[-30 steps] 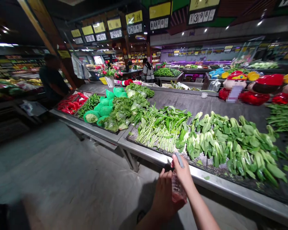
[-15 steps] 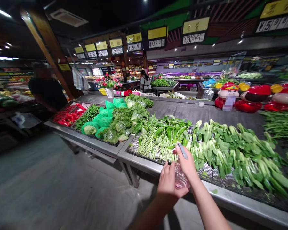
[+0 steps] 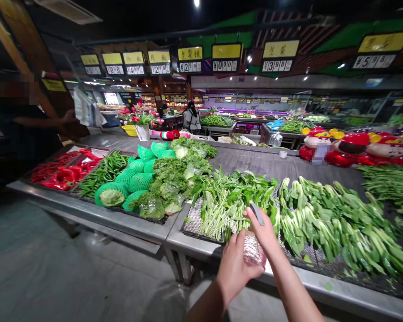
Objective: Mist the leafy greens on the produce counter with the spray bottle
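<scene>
Above the front edge of the vegetable stand, my left hand (image 3: 234, 258) is wrapped round a small pinkish package in shiny clear plastic (image 3: 253, 249). My right hand (image 3: 263, 231) is closed just above and to the right of the package, close against it. A slim grey object (image 3: 257, 213) sticks up at its thumb and index finger; its kind is not clear, and its lower part is hidden. Behind the hands lie leafy greens with long pale stems (image 3: 218, 205). Bok choy (image 3: 329, 219) spreads over the black mesh tray to the right.
The metal edge of the stand (image 3: 134, 222) runs across in front of me. On the left are red peppers (image 3: 65, 176), green chillies (image 3: 104, 172), net-wrapped cabbages (image 3: 112, 194) and lettuce (image 3: 174, 174). Red figurines (image 3: 317, 145) stand at the back right. A person (image 3: 23, 120) is at far left.
My view has turned a little, so the stand and signs sit differently. Both hands stay together round the package, which now looks turned. The person at left has an arm raised toward the hanging bags.
</scene>
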Available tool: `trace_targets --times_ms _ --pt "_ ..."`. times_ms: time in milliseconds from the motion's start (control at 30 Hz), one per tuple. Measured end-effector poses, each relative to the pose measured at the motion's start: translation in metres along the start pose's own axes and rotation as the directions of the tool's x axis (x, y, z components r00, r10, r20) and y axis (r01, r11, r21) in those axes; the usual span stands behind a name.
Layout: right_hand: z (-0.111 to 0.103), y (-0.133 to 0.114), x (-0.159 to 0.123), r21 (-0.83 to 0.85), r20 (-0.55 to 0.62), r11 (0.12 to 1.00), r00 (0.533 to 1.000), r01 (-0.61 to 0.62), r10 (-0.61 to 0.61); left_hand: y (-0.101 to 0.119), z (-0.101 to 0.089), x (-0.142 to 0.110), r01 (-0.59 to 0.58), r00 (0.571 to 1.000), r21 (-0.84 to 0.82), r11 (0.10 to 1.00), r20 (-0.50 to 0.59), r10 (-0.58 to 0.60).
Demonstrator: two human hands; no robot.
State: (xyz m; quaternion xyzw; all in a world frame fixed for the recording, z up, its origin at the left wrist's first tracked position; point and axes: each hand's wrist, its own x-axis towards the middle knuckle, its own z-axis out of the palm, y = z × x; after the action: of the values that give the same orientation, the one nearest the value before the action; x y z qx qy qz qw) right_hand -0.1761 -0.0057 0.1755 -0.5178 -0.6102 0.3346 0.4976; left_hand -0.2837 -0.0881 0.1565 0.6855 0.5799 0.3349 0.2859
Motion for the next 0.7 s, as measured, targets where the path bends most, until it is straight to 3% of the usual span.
trace_targets --times_ms 200,367,700 --pt "0.040 -0.014 -0.007 0.003 0.089 0.997 0.993 0.077 -0.077 -0.037 -0.044 0.004 -0.090 0.995 -0.061 0.994 0.024 0.092" --pt "0.068 -0.017 -0.006 -0.042 -0.030 0.996 0.996 0.080 -0.081 -0.055 -0.067 0.010 -0.128 0.989 -0.087 0.988 0.058 0.133" --pt "0.077 -0.035 0.000 -0.172 -0.067 0.984 0.996 0.048 -0.060 -0.055 -0.083 0.013 -0.150 0.985 -0.108 0.983 0.071 0.158"
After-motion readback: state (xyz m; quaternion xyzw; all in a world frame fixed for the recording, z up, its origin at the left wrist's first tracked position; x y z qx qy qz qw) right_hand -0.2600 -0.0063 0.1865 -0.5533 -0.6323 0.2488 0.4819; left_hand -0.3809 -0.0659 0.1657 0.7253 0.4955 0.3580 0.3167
